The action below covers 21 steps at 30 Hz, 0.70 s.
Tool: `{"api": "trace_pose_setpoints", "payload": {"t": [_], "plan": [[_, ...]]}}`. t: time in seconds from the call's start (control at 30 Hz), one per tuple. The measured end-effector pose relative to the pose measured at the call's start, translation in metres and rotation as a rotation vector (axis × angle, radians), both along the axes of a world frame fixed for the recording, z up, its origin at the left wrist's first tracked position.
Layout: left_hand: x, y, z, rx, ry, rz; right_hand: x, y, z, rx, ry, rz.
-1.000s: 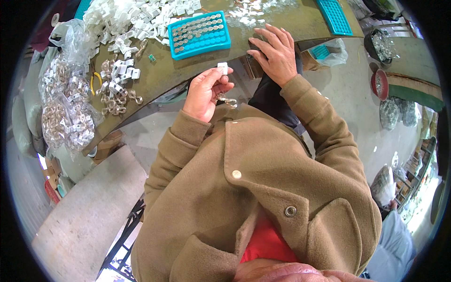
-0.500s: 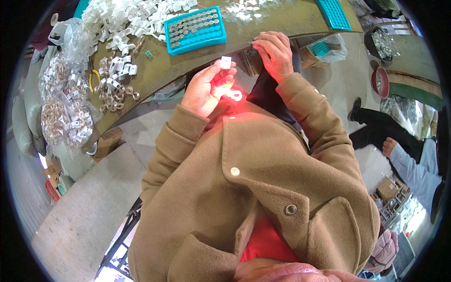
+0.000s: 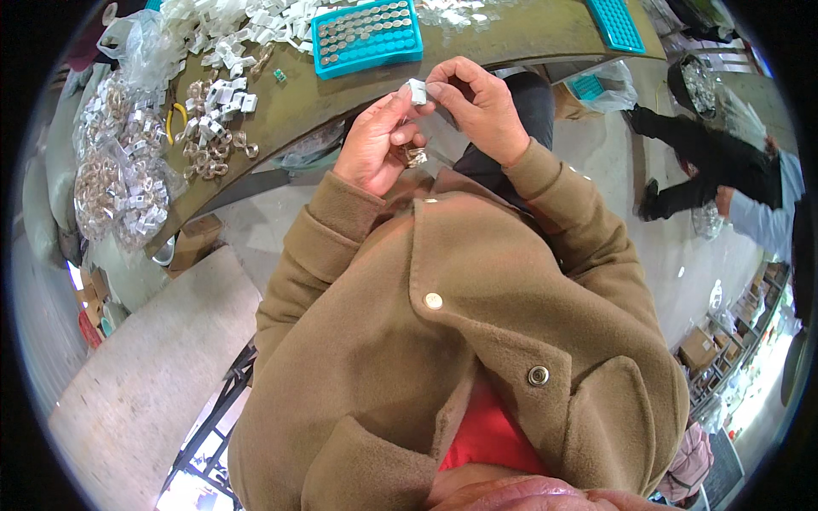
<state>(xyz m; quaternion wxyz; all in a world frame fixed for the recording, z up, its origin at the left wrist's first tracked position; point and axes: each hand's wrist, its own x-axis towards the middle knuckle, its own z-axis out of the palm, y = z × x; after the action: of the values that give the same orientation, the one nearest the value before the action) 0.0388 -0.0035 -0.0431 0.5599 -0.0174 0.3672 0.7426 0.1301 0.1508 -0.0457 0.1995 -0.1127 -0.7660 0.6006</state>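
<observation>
The white case is above the middle of the frame, pinched between the thumb and fingers of the left hand, which cover its lower left. The right hand meets it from the right, thumb and forefinger bent together at its edge; I cannot tell whether they grip the case or something tiny. A shiny clear loop shows under the left fingers, its upper part hidden.

At upper centre, a blue tray bears rows of round metal discs; the frame's top edge crops it. The pile of white parts at upper left is cut off too, as is the blue rack at upper right. A green piece near the pile is too small to identify. At the right rim, a co-worker is partly lost in the dark border.
</observation>
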Motion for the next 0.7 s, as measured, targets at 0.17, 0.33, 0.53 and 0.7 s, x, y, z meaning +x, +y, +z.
{"api": "trace_pose_setpoints", "payload": {"t": [0.17,0.33,0.53,0.7], "plan": [[0.001,-0.002,0.003,-0.006,-0.044,0.022,-0.005,-0.004,0.000,0.207,0.087,-0.020],[0.003,-0.001,0.003,-0.123,0.208,0.046,-0.008,-0.002,0.009,0.234,-0.029,0.048],[-0.009,-0.007,0.009,-0.111,0.030,0.058,-0.015,-0.005,0.024,-0.051,-0.148,0.055],[-0.018,-0.012,0.006,-0.104,-0.041,0.035,-0.023,-0.006,0.021,0.133,-0.090,0.070]]}}
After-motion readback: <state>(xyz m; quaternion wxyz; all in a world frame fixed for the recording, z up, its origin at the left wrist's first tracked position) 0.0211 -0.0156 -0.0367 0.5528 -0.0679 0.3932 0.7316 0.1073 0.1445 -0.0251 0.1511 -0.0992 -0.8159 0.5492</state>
